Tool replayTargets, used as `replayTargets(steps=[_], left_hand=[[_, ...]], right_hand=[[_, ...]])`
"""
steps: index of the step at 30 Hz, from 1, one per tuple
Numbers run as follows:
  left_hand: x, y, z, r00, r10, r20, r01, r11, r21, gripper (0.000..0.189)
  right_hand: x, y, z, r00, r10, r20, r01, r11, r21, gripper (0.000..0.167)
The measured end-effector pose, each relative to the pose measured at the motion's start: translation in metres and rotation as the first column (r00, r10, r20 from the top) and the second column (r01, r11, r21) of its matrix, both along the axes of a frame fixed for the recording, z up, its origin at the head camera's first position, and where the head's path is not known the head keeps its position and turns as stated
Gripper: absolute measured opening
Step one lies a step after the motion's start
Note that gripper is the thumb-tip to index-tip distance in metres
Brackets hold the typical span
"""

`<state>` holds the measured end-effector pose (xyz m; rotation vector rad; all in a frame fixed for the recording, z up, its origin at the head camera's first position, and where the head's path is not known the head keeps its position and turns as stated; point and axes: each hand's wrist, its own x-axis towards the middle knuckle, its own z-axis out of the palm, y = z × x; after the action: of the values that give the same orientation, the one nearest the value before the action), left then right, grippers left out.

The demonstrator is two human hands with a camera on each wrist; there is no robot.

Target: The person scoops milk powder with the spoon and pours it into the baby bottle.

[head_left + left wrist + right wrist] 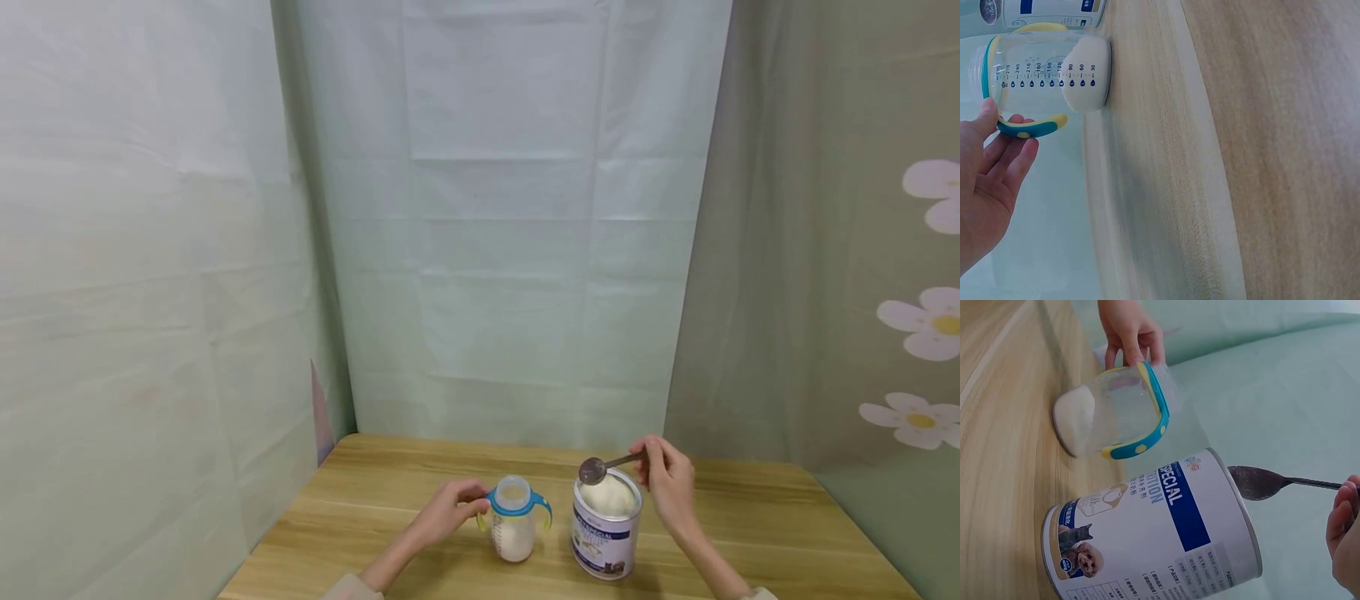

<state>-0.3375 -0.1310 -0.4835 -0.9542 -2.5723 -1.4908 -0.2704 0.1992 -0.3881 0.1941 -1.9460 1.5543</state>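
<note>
A clear baby bottle [513,535] with blue-and-yellow handles stands upright on the table, white powder heaped in its bottom. My left hand [450,510] pinches one of its handles [1034,128] between thumb and fingers. To the right is an open can of milk powder [606,546], full of pale powder [609,497] up near the rim. Just over that rim my right hand [669,483] holds a dark metal spoon [1259,483] by its handle. The spoon's bowl points left; from these angles I cannot tell what it carries.
The wooden table [720,533] runs back to a pale green cloth [510,333]. More cloth hangs at both sides, with white flowers [921,421] printed on the right. Bottle and can stand close together, a narrow gap between them.
</note>
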Motion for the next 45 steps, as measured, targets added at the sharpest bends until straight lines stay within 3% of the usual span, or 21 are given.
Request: replayTargets(steps=[7,19,24,37,41,45], left_hand=[[0.001,0.000,0.001,1.000,-0.001,0.016,0.001,1.000,-0.002,0.017],[0.002,-0.001,0.003,1.000,0.003,0.006,-0.003,1.000,-0.014,0.018],[0.003,0.000,0.004,1.000,0.011,0.011,-0.010,1.000,-0.018,0.017],[0.003,0.001,0.004,1.000,0.011,0.003,-0.011,1.000,-0.006,0.015],[0.003,0.001,0.003,1.000,0.010,0.002,-0.010,1.000,-0.003,0.014],[0.004,0.000,0.004,1.000,0.006,0.007,-0.006,1.000,-0.001,0.016]], right_hand=[[-0.026,0.014,-0.026,0.996,-0.087,-0.036,0.089,0.995,0.050,0.035],[-0.027,0.020,-0.031,0.992,-0.111,-0.059,0.119,0.978,0.168,0.036],[-0.029,0.024,-0.034,0.987,-0.114,-0.111,0.138,0.963,0.234,0.033],[-0.034,0.032,-0.038,0.938,-0.019,-0.345,0.163,0.904,0.395,0.026],[-0.035,0.034,-0.041,0.924,0.041,-0.379,0.136,0.893,0.430,0.027],[-0.035,0.035,-0.042,0.929,0.084,-0.361,0.093,0.890,0.447,0.027]])
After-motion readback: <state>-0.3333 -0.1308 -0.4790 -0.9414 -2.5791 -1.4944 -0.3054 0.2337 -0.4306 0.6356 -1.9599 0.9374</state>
